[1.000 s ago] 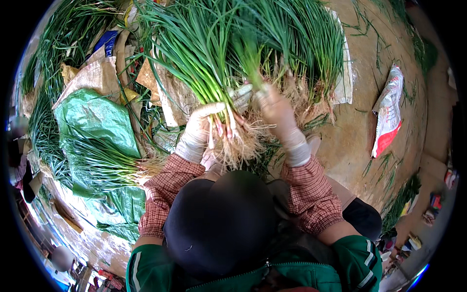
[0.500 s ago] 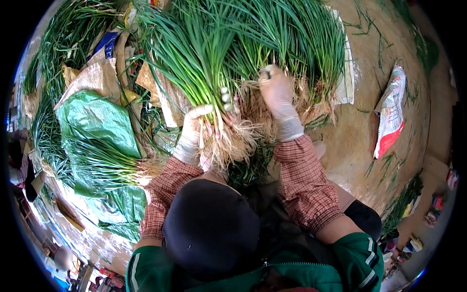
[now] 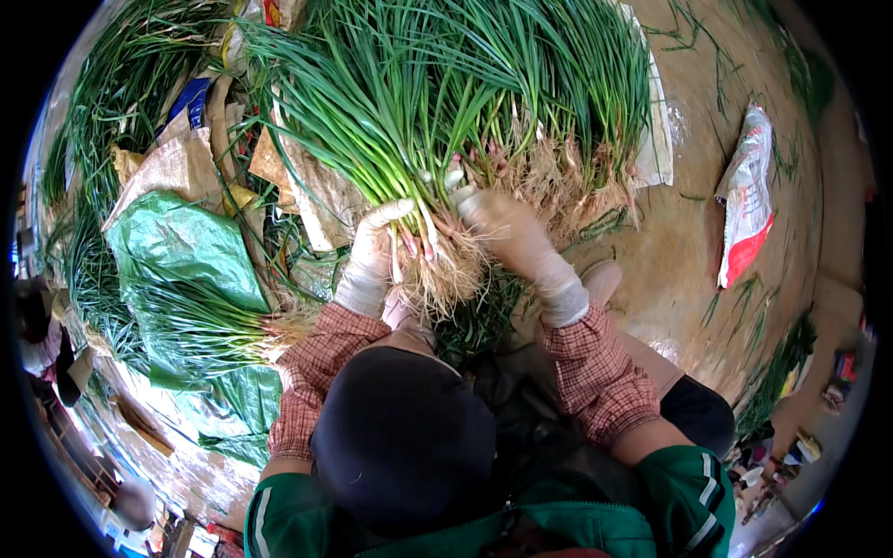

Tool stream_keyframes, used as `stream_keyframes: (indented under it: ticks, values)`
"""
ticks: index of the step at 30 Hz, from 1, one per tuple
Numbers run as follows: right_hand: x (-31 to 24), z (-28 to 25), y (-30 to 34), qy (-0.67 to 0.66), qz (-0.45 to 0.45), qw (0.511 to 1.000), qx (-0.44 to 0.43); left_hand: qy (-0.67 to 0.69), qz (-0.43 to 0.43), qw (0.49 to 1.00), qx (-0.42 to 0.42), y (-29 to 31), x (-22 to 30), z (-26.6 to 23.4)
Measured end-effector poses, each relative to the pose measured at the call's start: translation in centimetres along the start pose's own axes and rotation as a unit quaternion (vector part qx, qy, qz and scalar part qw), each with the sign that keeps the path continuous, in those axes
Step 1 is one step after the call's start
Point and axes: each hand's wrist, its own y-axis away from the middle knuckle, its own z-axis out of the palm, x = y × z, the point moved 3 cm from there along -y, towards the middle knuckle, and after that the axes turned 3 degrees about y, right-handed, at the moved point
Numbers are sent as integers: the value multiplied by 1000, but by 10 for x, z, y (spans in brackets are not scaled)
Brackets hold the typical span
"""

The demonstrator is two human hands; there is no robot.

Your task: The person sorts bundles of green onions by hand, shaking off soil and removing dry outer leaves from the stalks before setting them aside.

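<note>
A thick bunch of scallions (image 3: 402,177) is gripped in my gloved left hand (image 3: 374,244), thumb across the stalks just above the bulbs. Its pale, stringy roots hang toward me, and its long green leaves fan away. Against the right side of this bunch, close to the bulbs, is my gloved right hand (image 3: 510,232), blurred, its fingers curled; whatever they hold is hidden. Just beyond both hands lies a large pile of scallions (image 3: 577,84), roots toward me.
A smaller scallion bundle (image 3: 209,312) lies on green plastic sheeting (image 3: 181,242) at the left. Beyond are crumpled sacks (image 3: 177,172) and more greens (image 3: 121,84). A white-and-red bag (image 3: 749,200) rests on the floor at the right. My shoe (image 3: 602,282) is near my right wrist.
My right hand has come from the root ends of the pile, left and toward me, to the bunch. My left hand keeps its grip in nearly the same place.
</note>
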Motion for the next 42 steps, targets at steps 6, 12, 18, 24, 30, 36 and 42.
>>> stream_keyframes:
  ticks: [6,12,18,24,30,36,42]
  values:
    - [58,-20,-44,165,303,934,-91,71,-48,995,-40,-17,-18,-8]
    - [44,-82,-27,-163,234,933,220,165,87,974,-130,8,26,7]
    - [148,-81,-23,18,292,954,61,116,89,980,-134,-4,31,34]
    - [120,-126,-24,-431,273,837,196,179,119,956,-201,-9,71,68]
    - [93,-63,-85,96,207,973,20,52,56,993,-89,-18,36,55]
    - [137,-95,-90,258,189,931,174,101,-31,990,-88,-33,-3,38]
    - [169,-111,-102,220,277,929,106,37,26,989,-137,-26,21,76]
